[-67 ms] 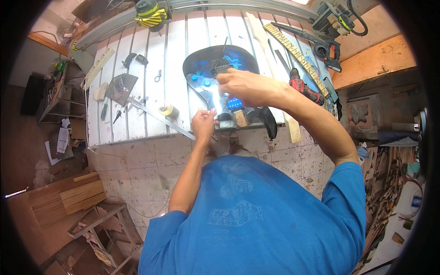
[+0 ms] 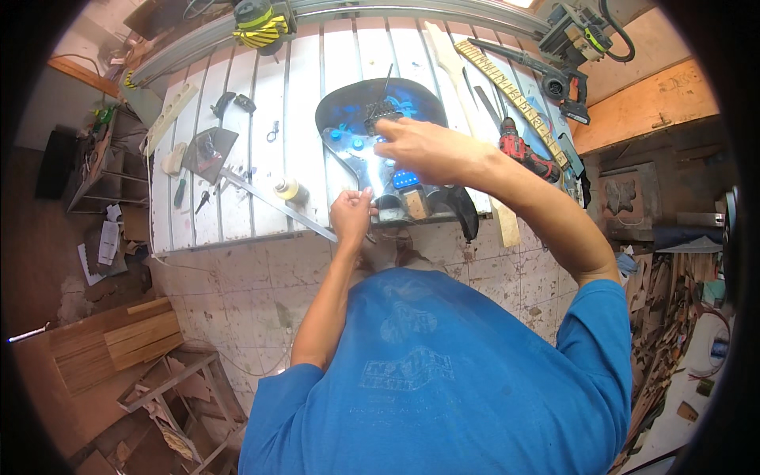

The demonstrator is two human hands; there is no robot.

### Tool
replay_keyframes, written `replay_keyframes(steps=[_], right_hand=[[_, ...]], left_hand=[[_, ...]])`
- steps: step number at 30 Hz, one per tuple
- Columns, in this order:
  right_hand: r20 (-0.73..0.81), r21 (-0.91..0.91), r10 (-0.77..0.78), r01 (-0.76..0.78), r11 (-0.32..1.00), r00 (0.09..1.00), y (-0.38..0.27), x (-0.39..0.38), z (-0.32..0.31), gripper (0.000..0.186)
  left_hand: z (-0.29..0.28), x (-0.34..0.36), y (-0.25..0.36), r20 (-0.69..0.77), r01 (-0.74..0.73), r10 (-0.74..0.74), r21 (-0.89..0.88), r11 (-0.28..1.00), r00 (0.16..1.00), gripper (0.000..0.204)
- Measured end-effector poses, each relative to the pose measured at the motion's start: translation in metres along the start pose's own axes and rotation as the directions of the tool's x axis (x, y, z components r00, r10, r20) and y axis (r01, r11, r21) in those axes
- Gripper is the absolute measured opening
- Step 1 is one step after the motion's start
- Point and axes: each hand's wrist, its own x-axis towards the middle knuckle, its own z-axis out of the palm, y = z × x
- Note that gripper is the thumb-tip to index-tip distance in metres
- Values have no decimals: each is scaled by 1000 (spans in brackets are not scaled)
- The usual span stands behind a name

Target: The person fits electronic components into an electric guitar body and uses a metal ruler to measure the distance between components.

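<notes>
A dark electric guitar body (image 2: 427,95) with blue markings lies on the white slatted table, its neck end toward me. It carries blue knobs (image 2: 358,144), a blue pickup (image 2: 405,179) with white dots, and a dark metal bridge (image 2: 378,111). A thin rod (image 2: 389,73) sticks up by the bridge. My right hand (image 2: 419,150) reaches over the body with curled fingers, the tips down by the bridge; whatever they grip is hidden. At the body's near left edge, my left hand (image 2: 352,212) is closed, thumb and finger pinched together. What it holds is too small to name.
Left of the guitar are a small bottle (image 2: 291,191), a metal ruler (image 2: 277,204) and a screwdriver (image 2: 180,192). To the right lie a red drill (image 2: 522,150), a yellow fretboard-like strip (image 2: 507,87) and a blower (image 2: 554,83). A machine rail (image 2: 427,11) spans the back.
My right hand's fingers have shifted very slightly by the bridge. The left hand and the guitar body stay where they were.
</notes>
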Motion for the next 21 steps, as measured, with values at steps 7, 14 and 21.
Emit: replay_keyframes(steps=[7, 14, 21], right_hand=[[215, -117, 242, -222, 968, 946, -13, 5, -3, 10], [39, 21, -25, 24, 999, 999, -5, -1, -6, 6], [177, -51, 279, -275, 960, 944, -13, 9, -12, 10]], left_hand=[[0, 3, -4, -12, -4, 3, -21, 1000, 1000, 31], [0, 5, -5, -11, -1, 1, 26, 1000, 1000, 30], [-2, 5, -3, -11, 5, -5, 65, 998, 1000, 29]])
